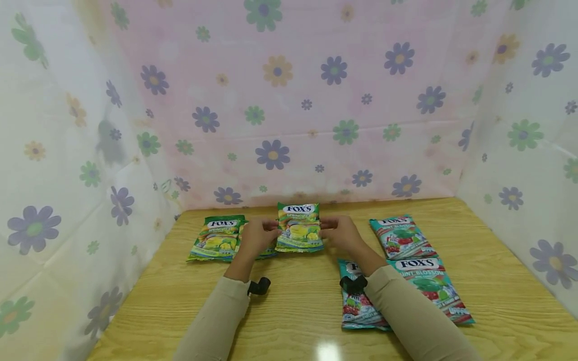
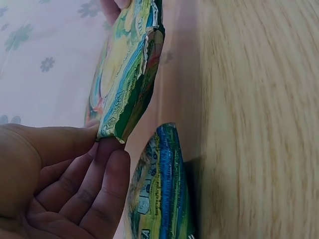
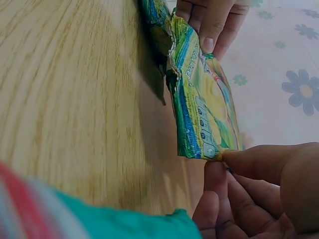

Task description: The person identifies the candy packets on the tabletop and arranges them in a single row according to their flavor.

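A yellow-green Fox's Spring Tea candy bag (image 1: 299,230) is held up above the far part of the table, its printed front facing me. My left hand (image 1: 256,237) pinches its left edge between thumb and fingers. On the opposite edge, my right hand (image 1: 344,233) pinches it the same way. Both wrist views show the bag (image 2: 122,74) raised off the wood, with the thumbs on its front. Behind and below my left hand lies another Spring Tea bag (image 1: 266,252), mostly hidden. One more Spring Tea bag (image 1: 217,239) lies to its left.
Teal Fox's Mint Blossom bags lie on the right: one farther back (image 1: 403,237), one nearer (image 1: 431,286), and one (image 1: 354,311) partly under my right forearm. The wooden table (image 1: 280,311) meets a flowered cloth wall (image 1: 307,170) at the back and cloth on both sides.
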### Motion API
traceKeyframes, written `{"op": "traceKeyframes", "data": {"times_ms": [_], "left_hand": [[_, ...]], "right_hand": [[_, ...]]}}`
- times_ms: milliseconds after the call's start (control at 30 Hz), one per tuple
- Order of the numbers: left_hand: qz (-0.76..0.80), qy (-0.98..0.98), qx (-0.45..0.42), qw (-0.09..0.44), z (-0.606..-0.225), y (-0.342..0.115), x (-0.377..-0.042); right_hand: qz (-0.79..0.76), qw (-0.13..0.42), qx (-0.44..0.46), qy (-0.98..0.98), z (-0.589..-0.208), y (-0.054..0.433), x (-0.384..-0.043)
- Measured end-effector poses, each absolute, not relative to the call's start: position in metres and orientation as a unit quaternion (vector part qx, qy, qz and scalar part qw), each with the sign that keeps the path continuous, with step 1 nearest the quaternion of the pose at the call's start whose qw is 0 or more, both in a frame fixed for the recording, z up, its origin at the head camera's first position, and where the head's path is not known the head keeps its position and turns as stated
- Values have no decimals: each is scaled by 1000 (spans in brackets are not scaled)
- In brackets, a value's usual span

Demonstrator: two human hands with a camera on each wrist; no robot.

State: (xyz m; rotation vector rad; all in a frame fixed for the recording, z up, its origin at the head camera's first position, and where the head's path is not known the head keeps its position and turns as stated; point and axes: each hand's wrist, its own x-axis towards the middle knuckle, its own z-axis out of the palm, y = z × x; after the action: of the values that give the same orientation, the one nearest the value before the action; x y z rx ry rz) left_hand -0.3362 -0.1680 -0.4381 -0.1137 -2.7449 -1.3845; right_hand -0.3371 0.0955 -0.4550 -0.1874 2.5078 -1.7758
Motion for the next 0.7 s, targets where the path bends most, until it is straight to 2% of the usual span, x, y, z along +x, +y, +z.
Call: {"op": "traceKeyframes", "data": {"times_ms": [267, 700], "left_hand": [[-430, -902, -32, 22, -444, -171, -338], [-439, -897, -40, 32, -447, -170, -337]], "right_hand": [[-588, 81, -80, 801, -458, 98, -333], [-589, 91, -89, 798, -462, 97, -335]]}}
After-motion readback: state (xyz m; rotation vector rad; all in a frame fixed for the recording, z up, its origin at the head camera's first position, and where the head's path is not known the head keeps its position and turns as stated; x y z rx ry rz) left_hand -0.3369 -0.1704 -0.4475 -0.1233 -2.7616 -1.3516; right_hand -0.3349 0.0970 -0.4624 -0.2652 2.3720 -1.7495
